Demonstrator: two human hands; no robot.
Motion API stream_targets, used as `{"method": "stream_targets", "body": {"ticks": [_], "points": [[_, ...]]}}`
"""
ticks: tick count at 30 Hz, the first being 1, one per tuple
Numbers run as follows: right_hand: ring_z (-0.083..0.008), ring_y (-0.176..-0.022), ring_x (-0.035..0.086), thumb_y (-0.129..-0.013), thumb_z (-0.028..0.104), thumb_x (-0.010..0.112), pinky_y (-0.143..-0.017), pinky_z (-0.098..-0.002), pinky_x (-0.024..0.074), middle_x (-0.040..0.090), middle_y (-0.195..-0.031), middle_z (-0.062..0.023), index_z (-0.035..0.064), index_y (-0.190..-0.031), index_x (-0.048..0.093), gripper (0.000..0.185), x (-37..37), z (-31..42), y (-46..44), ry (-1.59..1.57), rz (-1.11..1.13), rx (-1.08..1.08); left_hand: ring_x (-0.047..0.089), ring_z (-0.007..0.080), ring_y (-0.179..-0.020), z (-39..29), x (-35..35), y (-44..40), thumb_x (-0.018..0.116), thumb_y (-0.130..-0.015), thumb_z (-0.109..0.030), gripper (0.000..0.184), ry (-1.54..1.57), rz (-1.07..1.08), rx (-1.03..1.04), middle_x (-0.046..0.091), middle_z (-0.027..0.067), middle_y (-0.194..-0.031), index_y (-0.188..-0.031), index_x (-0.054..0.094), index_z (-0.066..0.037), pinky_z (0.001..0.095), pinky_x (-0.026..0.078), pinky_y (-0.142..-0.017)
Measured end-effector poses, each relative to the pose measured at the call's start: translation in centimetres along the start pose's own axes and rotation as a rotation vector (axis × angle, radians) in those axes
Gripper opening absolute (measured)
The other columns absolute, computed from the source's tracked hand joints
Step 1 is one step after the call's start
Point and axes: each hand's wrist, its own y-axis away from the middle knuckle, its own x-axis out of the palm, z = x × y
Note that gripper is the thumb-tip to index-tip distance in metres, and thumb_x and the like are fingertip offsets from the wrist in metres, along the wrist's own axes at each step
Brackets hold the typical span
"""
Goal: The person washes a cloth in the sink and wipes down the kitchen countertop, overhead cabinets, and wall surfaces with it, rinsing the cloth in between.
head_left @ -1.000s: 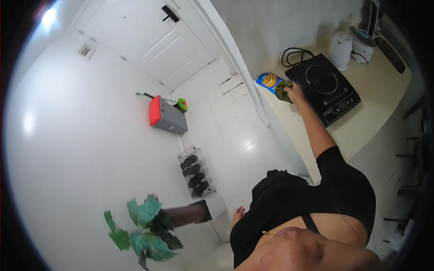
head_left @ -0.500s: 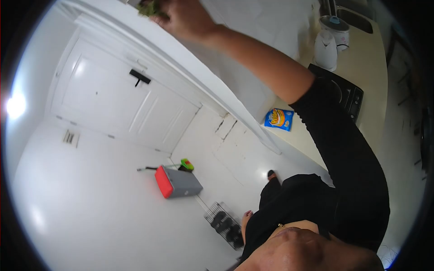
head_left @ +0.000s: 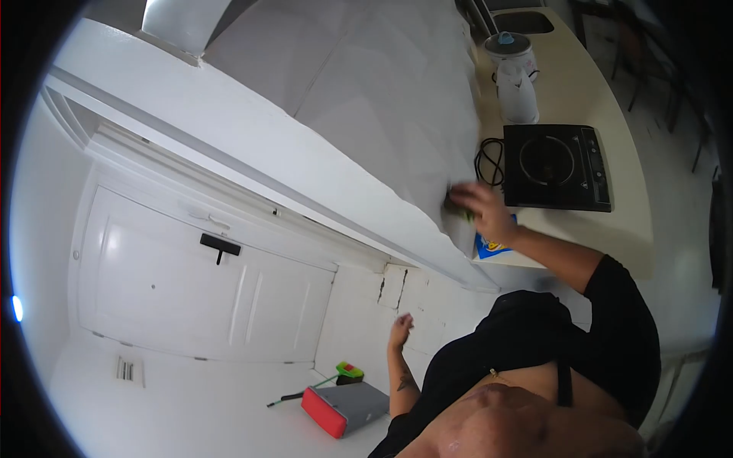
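Note:
My right hand point(head_left: 489, 214) is at the lower edge of the white wall, above the counter. Its fingers are closed around a small green and dark crumpled thing point(head_left: 460, 208), blurred and mostly covered by the hand. Just beneath that hand and wrist, a blue and yellow packet point(head_left: 492, 246) lies partly hidden at the counter's corner. My left hand point(head_left: 402, 330) hangs free near my body over the floor, fingers loosely curled, holding nothing visible.
On the counter point(head_left: 588, 84) are a black induction cooktop point(head_left: 548, 164) with a coiled cord point(head_left: 490, 162), a white kettle point(head_left: 517, 95) and a lidded white pot point(head_left: 510, 49). A wall ledge point(head_left: 252, 130) runs at left. A grey and red bin point(head_left: 343, 408) stands near the white door point(head_left: 175, 275).
My right hand has come down from high on the wall to beside the packet, still holding the green thing. My left hand has risen away from my side. The view has shifted.

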Motion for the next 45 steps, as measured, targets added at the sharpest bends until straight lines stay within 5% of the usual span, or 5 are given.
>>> {"method": "stream_targets", "body": {"ticks": [8, 20, 33, 39, 45], "points": [[-0.0190, -0.098, 0.055, -0.066, 0.007, 0.073, -0.083, -0.0314, 0.0475, 0.058, -0.114, 0.0003, 0.0135, -0.095, 0.066, 0.031, -7.2, 18.0, -27.5, 0.174, -0.734, -0.955, 0.057, 0.0167, -0.102, -18.0, -1.4, 0.2, 0.053, -0.093, -0.031, 0.040, 0.309, 0.111, 0.412, 0.059, 0.0064, -0.117, -0.125, 0.050, -0.007, 0.0315, 0.042, -0.089], [-0.0243, -0.099, 0.054, -0.070, 0.016, 0.061, -0.086, -0.0339, 0.0453, 0.060, -0.088, -0.0044, 0.0027, -0.075, 0.068, 0.016, 2.5, 15.8, -19.5, 0.872, 0.268, -1.089, 0.056, 0.0166, -0.104, -18.5, 1.5, -1.0, 0.053, -0.093, -0.033, 0.045, 0.229, 0.379, 0.425, 0.058, 0.0076, -0.119, -0.127, 0.047, -0.004, 0.0311, 0.041, -0.090], [-0.0279, -0.095, 0.056, -0.077, 0.012, 0.059, -0.079, -0.0322, 0.0516, 0.058, -0.088, -0.0148, 0.0034, -0.078, 0.054, 0.010, 7.1, 20.3, -33.0, 0.906, -0.526, -0.946, 0.058, 0.0175, -0.103, -14.3, 3.3, 0.2, 0.050, -0.095, -0.031, 0.040, 0.428, 0.279, 0.342, 0.059, 0.0067, -0.117, -0.126, 0.047, -0.006, 0.0325, 0.043, -0.090], [-0.0272, -0.097, 0.055, -0.072, 0.011, 0.060, -0.083, -0.0374, 0.0495, 0.061, -0.089, -0.0080, 0.0005, -0.076, 0.068, 0.014, 6.6, 15.1, -18.4, 0.747, 0.648, -0.892, 0.058, 0.0195, -0.104, -10.0, 2.9, 2.1, 0.051, -0.094, -0.032, 0.041, 0.490, 0.243, 0.244, 0.059, 0.0070, -0.118, -0.127, 0.047, -0.007, 0.0342, 0.044, -0.090], [-0.0189, -0.102, 0.050, -0.080, 0.016, 0.058, -0.079, -0.0290, 0.0459, 0.057, -0.104, -0.0023, 0.0049, -0.089, 0.066, 0.016, 0.4, 23.0, -32.4, 0.876, -0.192, -0.884, 0.059, 0.0204, -0.104, -11.0, 2.7, 2.1, 0.051, -0.094, -0.031, 0.041, 0.487, 0.192, 0.188, 0.060, 0.0089, -0.117, -0.126, 0.047, -0.006, 0.0343, 0.044, -0.090]]}}
